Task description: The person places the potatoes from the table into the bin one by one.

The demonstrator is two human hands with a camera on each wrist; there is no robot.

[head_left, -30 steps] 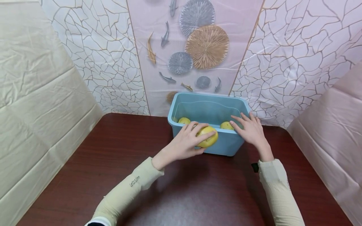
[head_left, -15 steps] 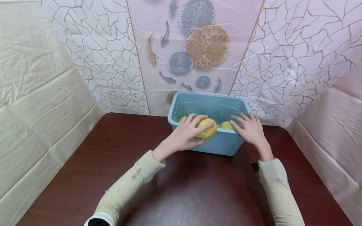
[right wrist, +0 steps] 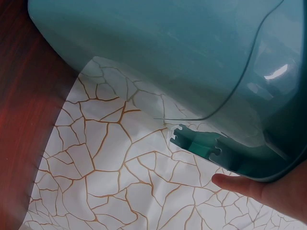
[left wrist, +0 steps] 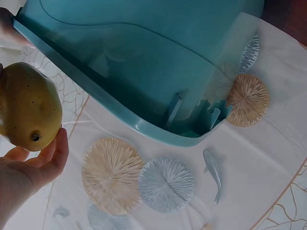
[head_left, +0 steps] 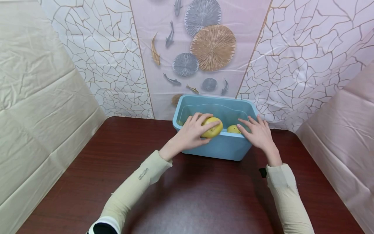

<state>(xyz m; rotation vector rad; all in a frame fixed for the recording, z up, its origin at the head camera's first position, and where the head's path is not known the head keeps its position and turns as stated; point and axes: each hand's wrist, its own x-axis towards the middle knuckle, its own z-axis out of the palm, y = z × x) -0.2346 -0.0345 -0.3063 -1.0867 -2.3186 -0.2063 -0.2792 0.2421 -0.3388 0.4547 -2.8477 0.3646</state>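
My left hand [head_left: 193,130] holds a round yellow fruit [head_left: 212,127] at the front rim of a blue plastic bin [head_left: 216,147]. In the left wrist view the fruit [left wrist: 29,108] shows dark specks and a small dark pit, with fingertips [left wrist: 60,149] beneath it. My right hand [head_left: 259,135] rests at the bin's right front corner, fingers spread and fairly straight. Inside the bin, near that hand, lies another yellow fruit [head_left: 233,129], partly hidden by the front wall. The right wrist view catches a finger [right wrist: 237,184] beside the bin's rim.
The bin stands at the back of a dark red-brown table [head_left: 187,195]. Right behind it hangs a patterned cloth [head_left: 117,65]. Pale cloth walls [head_left: 41,113] flank the table on both sides.
My left hand has lifted the yellow fruit up and slightly forward, to the level of the bin's rim. It now covers the fruit at the bin's left. My right hand stays put.
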